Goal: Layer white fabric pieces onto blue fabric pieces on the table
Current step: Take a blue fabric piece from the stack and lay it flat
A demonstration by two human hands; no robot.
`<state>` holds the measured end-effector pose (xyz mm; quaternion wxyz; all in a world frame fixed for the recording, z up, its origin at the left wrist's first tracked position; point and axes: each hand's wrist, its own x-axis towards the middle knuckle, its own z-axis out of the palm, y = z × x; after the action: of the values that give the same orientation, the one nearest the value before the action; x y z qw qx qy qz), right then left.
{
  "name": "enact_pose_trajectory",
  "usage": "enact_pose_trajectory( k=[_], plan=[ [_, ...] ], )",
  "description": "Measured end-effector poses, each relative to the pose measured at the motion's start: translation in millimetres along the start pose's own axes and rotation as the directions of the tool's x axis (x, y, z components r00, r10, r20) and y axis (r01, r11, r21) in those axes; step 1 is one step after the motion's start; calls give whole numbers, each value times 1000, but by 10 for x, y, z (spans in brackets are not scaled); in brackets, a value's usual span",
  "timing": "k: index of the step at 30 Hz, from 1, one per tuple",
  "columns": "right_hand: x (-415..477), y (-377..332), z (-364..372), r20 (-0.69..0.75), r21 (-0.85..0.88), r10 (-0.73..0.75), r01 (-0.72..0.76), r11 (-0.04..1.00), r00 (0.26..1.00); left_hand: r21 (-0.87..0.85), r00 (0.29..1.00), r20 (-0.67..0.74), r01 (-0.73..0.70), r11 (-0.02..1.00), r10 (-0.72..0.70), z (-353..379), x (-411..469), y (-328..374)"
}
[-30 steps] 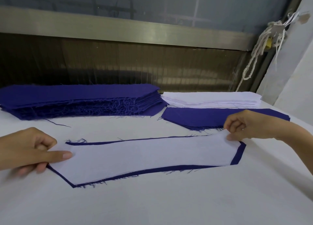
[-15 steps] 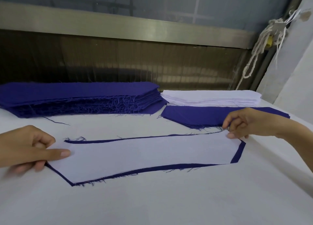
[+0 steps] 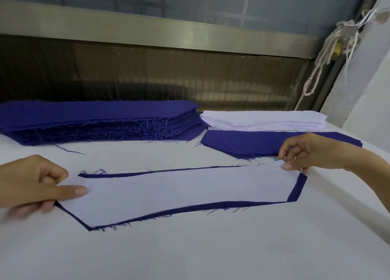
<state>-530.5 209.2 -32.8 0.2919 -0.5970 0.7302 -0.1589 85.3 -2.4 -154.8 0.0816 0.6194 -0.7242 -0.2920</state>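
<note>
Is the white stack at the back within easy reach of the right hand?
Probably yes: the white stack lies just beyond the right hand, only a low blue pile between; the hand pinches the white piece.

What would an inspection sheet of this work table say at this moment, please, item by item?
Surface: table covered in white cloth, flat.
Job's things: white piece lies on blue piece, with a blue border showing around it; tall blue stack far left; white stack far right; low blue pile in front of it.
Clutter: loose thread near the blue stack; frayed edges.
Grippers: left hand pinches the white piece's left end; right hand pinches its far right corner.
Cables: nothing seen, only a white cord hanging at far right.
Surroundings: metal rail and dark panel behind the table.
</note>
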Motion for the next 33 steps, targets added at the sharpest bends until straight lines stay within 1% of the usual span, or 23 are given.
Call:
enact_pose_trajectory(
  k=[6, 11, 15, 17, 20, 22, 24, 26, 28, 30, 33],
  plan=[
    [-1, -11, 9, -6, -13, -11, 11, 1000, 1000, 31, 999, -13, -51, 998, 51, -19, -196, 237],
    [-6, -32, 23, 17, -44, 2, -1, 999, 1000, 47, 999, 6, -49, 998, 49, -78, -390, 506],
    [-12, -21, 18, -19, -68, 2, -3, 998, 1000, 61, 1000, 1, -25, 998, 25, -162, -597, 737],
    [-27, -25, 9, -23, -89, -16, 14, 996, 1000, 99, 1000, -21, -14, 995, 16, -249, -692, 849],
    [-34, -94, -4, -21, -133, -38, 35, 991, 999, 228, 994, -104, 7, 974, 17, -408, -769, 989],
    [12, -172, -8, -59, -161, -60, 50, 986, 996, 272, 968, -239, -10, 962, 78, -489, -746, 1051],
    [93, -300, -3, -108, -194, -97, 75, 978, 989, 312, 913, -361, -73, 947, 190, -555, -692, 1122],
    [213, -486, 1, -133, -229, -142, 109, 967, 981, 336, 852, -440, -137, 932, 284, -628, -639, 1208],
    [373, -704, 16, -148, -218, -190, 156, 964, 970, 320, 796, -500, -195, 927, 340, -709, -562, 1294],
    [580, -925, 52, -199, -177, -219, 185, 967, 955, 299, 770, -533, -218, 929, 352, -776, -467, 1376],
    [924, -1225, 154, -296, -90, -199, 181, 979, 934, 288, 733, -569, -248, 925, 374, -841, -285, 1448]
  ],
)
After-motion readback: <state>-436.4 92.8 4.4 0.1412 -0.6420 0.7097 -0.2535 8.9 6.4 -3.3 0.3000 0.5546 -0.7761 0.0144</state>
